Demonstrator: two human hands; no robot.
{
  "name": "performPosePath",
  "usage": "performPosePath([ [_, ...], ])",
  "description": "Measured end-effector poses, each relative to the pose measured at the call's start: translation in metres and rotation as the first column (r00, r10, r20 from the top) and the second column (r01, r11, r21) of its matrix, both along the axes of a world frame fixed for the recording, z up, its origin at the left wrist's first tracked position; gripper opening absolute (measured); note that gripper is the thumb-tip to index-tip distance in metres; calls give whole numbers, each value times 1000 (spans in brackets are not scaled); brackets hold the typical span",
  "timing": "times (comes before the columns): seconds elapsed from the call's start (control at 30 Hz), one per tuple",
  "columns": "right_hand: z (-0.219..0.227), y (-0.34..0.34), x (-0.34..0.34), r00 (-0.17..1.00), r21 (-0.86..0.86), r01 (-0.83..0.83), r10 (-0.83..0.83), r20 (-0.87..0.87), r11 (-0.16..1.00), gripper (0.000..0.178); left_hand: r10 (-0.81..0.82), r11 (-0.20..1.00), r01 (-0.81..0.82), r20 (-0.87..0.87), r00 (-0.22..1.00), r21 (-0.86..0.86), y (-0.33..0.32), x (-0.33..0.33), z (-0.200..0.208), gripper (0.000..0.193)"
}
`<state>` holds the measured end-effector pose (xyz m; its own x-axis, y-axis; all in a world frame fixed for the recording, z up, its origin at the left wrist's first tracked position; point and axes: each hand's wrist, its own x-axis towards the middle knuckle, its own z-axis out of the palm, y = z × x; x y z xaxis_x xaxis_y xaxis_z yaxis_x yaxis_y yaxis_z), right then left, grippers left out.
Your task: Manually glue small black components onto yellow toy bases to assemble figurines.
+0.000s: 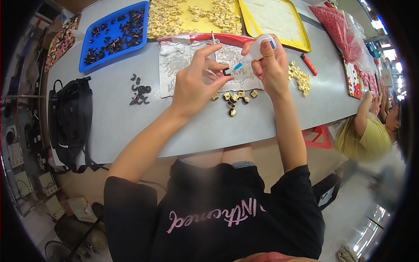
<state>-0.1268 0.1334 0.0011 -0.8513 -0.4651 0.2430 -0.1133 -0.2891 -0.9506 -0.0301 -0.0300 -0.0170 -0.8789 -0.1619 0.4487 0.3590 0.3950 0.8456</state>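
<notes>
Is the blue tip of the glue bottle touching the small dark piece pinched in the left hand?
Cannot tell. In the head view the glue bottle has its tip right at the small dark piece in the left hand, too small to show contact.

Glossy plastic glue bottle [258,48] (blue-tipped) over a matt grey table [131,126].

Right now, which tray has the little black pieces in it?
The blue tray, at the far left of the table. The two yellow trays beside it hold pale pieces or a white sheet, not black ones.
</notes>
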Motion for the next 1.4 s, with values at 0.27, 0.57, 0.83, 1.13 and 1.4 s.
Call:
performPosePath([
  [0.27,1,2,-1,1000,10,10,-10,-2,1000,34,9,1000,-9,1,1000,-3,0,0,1,60],
  [0.57,2,0,0,1000,8,28,-28,-8,1000,34,-24,1000,24,6,1000,1,2,1,-1,64],
  [0.83,-1,-1,-2,1000,6,8,-8,-12,1000,32,-35,999,35,20,999,-1,3,1,-2,66],
  [1.13,2,1,-1,1000,7,22,-22,-14,1000,32,-29,1000,29,-2,1000,-9,3,1,-2,66],
  [1.4,2,2,-2,999,4,44,-44,-11,999,33,-26,1000,26,6,1000,4,2,3,-2,66],
])
